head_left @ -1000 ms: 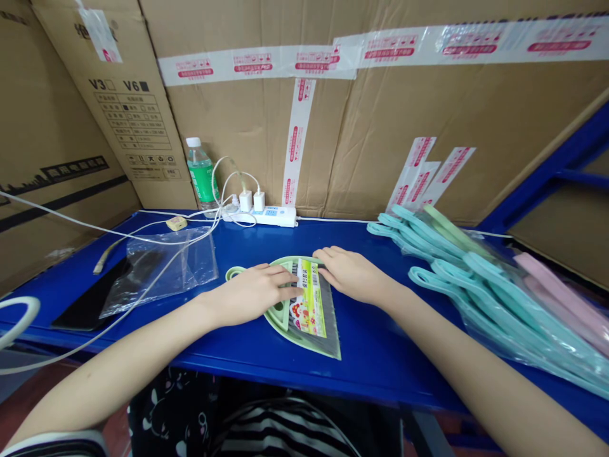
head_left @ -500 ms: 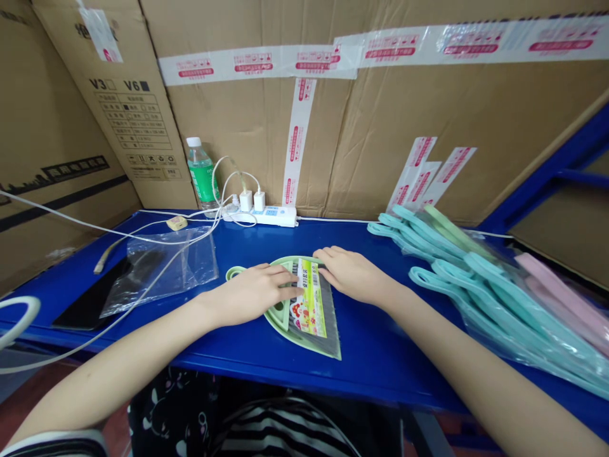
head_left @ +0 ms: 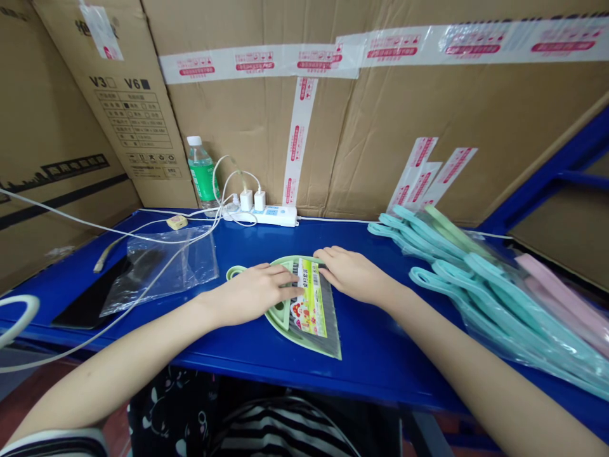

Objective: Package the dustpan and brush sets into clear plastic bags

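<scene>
A light green mini dustpan and brush set [head_left: 284, 315] lies flat near the front of the blue table. It carries a yellow, white and red label card [head_left: 311, 311]; grey bristles show beside it. My left hand [head_left: 254, 291] rests across the set's handle side, fingers stretched flat with the tips on the label's left edge. At the far right corner, my right hand [head_left: 349, 273] has its fingers bent and pinched on the set's edge. The set's ring-shaped handle end [head_left: 231, 273] pokes out beyond my left hand; the rest of the handle is hidden.
Bagged turquoise and pink dustpan sets [head_left: 495, 298] are heaped at the right. A clear plastic bag [head_left: 190, 266] partly covers a black flat object [head_left: 85, 301] at left. A bottle [head_left: 203, 174] and power strip [head_left: 276, 216] stand before cardboard [head_left: 247, 127]. White cables [head_left: 157, 242] cross the left side.
</scene>
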A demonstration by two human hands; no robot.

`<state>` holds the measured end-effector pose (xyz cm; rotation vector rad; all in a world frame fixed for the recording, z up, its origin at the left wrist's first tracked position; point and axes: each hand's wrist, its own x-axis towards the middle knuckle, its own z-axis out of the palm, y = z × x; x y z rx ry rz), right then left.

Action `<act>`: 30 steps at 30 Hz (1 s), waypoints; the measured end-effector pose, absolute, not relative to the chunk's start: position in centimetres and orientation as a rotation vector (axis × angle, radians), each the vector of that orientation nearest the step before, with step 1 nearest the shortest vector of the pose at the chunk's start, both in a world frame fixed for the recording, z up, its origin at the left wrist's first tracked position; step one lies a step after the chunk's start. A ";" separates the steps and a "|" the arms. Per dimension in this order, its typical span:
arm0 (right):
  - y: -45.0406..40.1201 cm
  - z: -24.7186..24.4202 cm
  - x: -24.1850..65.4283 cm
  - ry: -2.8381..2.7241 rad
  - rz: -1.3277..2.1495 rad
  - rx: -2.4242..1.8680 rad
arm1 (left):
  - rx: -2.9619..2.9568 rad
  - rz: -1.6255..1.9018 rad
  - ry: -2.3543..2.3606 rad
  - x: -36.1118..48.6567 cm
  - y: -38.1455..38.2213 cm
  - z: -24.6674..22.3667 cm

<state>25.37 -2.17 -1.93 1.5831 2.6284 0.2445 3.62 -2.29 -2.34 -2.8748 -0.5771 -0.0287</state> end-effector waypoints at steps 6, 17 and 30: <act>-2.3 -1.7 25.2 2.615 0.215 1.589 | -2.870 0.006 -0.583 3.7 -2.4 -2.2; -2.3 -1.6 25.2 2.606 0.204 1.605 | -2.863 0.006 -0.574 3.7 -2.4 -2.1; -2.2 -1.9 25.4 2.637 0.261 1.578 | -2.872 -0.009 -0.581 3.6 -2.4 -2.3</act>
